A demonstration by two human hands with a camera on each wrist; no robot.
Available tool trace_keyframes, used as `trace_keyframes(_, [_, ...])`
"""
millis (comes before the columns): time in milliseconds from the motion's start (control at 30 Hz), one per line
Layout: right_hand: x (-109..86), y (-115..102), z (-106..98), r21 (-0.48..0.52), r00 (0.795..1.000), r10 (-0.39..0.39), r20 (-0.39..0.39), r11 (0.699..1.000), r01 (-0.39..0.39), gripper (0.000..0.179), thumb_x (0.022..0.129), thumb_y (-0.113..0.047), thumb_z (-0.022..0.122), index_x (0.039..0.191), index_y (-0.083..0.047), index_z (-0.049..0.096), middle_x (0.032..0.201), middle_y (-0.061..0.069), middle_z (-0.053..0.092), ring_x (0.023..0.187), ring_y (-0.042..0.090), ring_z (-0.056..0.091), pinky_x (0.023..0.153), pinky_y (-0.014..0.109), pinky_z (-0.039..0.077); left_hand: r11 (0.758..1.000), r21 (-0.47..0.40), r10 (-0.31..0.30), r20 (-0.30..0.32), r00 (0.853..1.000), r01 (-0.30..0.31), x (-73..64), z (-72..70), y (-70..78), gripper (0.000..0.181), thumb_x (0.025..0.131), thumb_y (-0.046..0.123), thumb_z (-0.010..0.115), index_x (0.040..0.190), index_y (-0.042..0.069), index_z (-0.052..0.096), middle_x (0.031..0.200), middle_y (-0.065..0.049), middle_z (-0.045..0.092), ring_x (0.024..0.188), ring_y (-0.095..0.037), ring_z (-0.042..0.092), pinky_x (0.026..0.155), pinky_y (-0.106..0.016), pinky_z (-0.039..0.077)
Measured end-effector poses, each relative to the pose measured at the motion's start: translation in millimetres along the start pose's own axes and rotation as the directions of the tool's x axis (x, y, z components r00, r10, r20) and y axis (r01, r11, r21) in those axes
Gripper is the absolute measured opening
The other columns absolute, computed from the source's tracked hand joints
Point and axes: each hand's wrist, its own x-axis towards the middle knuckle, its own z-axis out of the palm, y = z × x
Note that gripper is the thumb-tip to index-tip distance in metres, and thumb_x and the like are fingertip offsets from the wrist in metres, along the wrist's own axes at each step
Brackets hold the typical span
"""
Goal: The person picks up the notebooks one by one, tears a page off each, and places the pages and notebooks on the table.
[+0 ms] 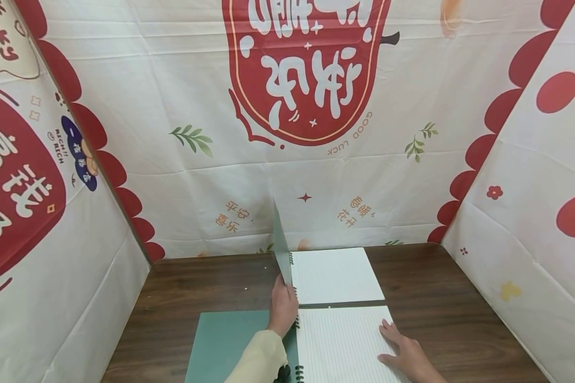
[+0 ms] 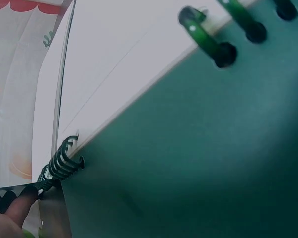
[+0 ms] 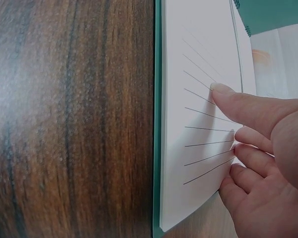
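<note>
Closest up is a pale sleeve (image 1: 259, 356), stretched over the near notebook's folded-out green cover (image 1: 227, 340). Then the left hand (image 1: 284, 306), pinching the far notebook's upright cover (image 1: 281, 250). Right of that, lined pages of the far notebook (image 1: 335, 276) and near notebook (image 1: 337, 346), both flat on the wood table (image 1: 455, 314). Right hand (image 1: 407, 351)'s loose, gripping nothing, fingertips on the near page's right edge.

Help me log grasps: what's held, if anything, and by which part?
The left hand holds the far notebook's raised cover by its near edge; the right hand shows no grip.
</note>
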Motion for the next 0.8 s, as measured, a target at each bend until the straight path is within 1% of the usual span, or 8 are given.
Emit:
trace_keyframes(100, [0.0, 0.8, 0.1, 0.001, 1.0, -0.011, -0.003, 1.0, 0.011, 0.075, 0.073, -0.024, 0.081, 0.137, 0.003, 0.051, 0.148, 0.025, 0.037, 0.136, 0.05, 0.032, 0.103, 0.065, 0.033, 1.0, 0.006, -0.007, -0.017, 1.0, 0.007, -0.9, -2.0, -0.5, 0.041, 0.103, 0.01, 0.039, 0.142, 0.001, 0.039, 0.135, -0.019, 0.055, 0.126, -0.033, 0.055, 0.099, -0.051, 0.048])
trace_keyframes(167, [0.1, 1.1, 0.3, -0.004, 1.0, -0.015, -0.005, 1.0, 0.015, 0.075, 0.073, -0.025, 0.081, 0.137, 0.003, 0.051, 0.148, 0.025, 0.037, 0.136, 0.05, 0.032, 0.103, 0.065, 0.033, 1.0, 0.005, -0.007, -0.032, 0.999, 0.007, -1.2, -2.9, -1.2, 0.039, 0.102, 0.01, 0.04, 0.14, 0.0, 0.042, 0.133, -0.02, 0.056, 0.125, -0.034, 0.055, 0.098, -0.052, 0.048])
trace_keyframes(300, [-0.1, 1.1, 0.6, -0.005, 1.0, -0.012, -0.011, 1.0, 0.012, 0.075, 0.073, -0.025, 0.082, 0.136, 0.002, 0.052, 0.148, 0.025, 0.037, 0.136, 0.049, 0.032, 0.103, 0.065, 0.033, 1.0, 0.017, 0.017, -0.058, 0.998, -0.016, -1.6, -4.6, -3.4, 0.034, 0.101, 0.008, 0.042, 0.134, -0.001, 0.046, 0.125, -0.02, 0.059, 0.119, -0.035, 0.058, 0.095, -0.051, 0.049])
trace_keyframes(500, [-0.2, 0.3, 0.8, -0.019, 1.0, -0.014, -0.019, 1.0, 0.014, 0.074, 0.073, -0.024, 0.082, 0.135, 0.002, 0.053, 0.147, 0.024, 0.039, 0.136, 0.049, 0.034, 0.104, 0.064, 0.034, 0.999, 0.024, 0.027, -0.071, 0.997, -0.025, -2.0, -7.9, -6.4, 0.026, 0.102, 0.008, 0.043, 0.124, -0.003, 0.051, 0.109, -0.018, 0.062, 0.106, -0.034, 0.062, 0.086, -0.05, 0.051])
trace_keyframes(633, [-0.3, 0.4, 1.4, -0.027, 1.0, -0.013, -0.024, 1.0, 0.012, 0.073, 0.072, -0.024, 0.082, 0.135, 0.002, 0.054, 0.147, 0.024, 0.04, 0.136, 0.049, 0.035, 0.104, 0.064, 0.035, 1.0, 0.022, 0.009, -0.076, 0.997, -0.007, -2.0, -9.3, -8.3, 0.022, 0.102, 0.011, 0.044, 0.118, -0.002, 0.054, 0.1, -0.014, 0.061, 0.096, -0.026, 0.062, 0.081, -0.046, 0.051])
trace_keyframes(667, [0.0, 0.5, 1.4, -0.03, 1.0, -0.012, -0.023, 0.999, 0.012, 0.073, 0.072, -0.025, 0.082, 0.134, 0.002, 0.054, 0.147, 0.024, 0.04, 0.135, 0.049, 0.035, 0.104, 0.064, 0.035, 1.0, 0.018, -0.002, -0.069, 0.998, 0.003, -1.8, -9.8, -8.9, 0.02, 0.102, 0.012, 0.044, 0.114, -0.001, 0.055, 0.094, -0.012, 0.059, 0.09, -0.023, 0.06, 0.078, -0.043, 0.051])
trace_keyframes(733, [0.4, 0.6, 1.4, -0.023, 1.0, -0.003, -0.019, 1.0, 0.003, 0.073, 0.072, -0.025, 0.082, 0.134, 0.002, 0.055, 0.148, 0.024, 0.04, 0.136, 0.049, 0.034, 0.104, 0.064, 0.035, 1.0, 0.012, -0.02, -0.057, 0.998, 0.021, -1.8, -10.7, -10.1, 0.016, 0.103, 0.013, 0.045, 0.107, 0.002, 0.055, 0.085, -0.007, 0.054, 0.081, -0.017, 0.054, 0.072, -0.038, 0.047])
trace_keyframes(800, [1.3, 0.6, 1.0, -0.016, 1.0, 0.006, -0.011, 1.0, -0.006, 0.074, 0.072, -0.026, 0.082, 0.135, 0.002, 0.054, 0.148, 0.024, 0.039, 0.136, 0.049, 0.034, 0.104, 0.065, 0.034, 0.999, 0.003, -0.032, -0.04, 0.999, 0.032, -1.8, -12.3, -10.9, 0.014, 0.103, 0.015, 0.044, 0.099, 0.005, 0.054, 0.078, -0.004, 0.048, 0.072, -0.015, 0.047, 0.067, -0.034, 0.043])
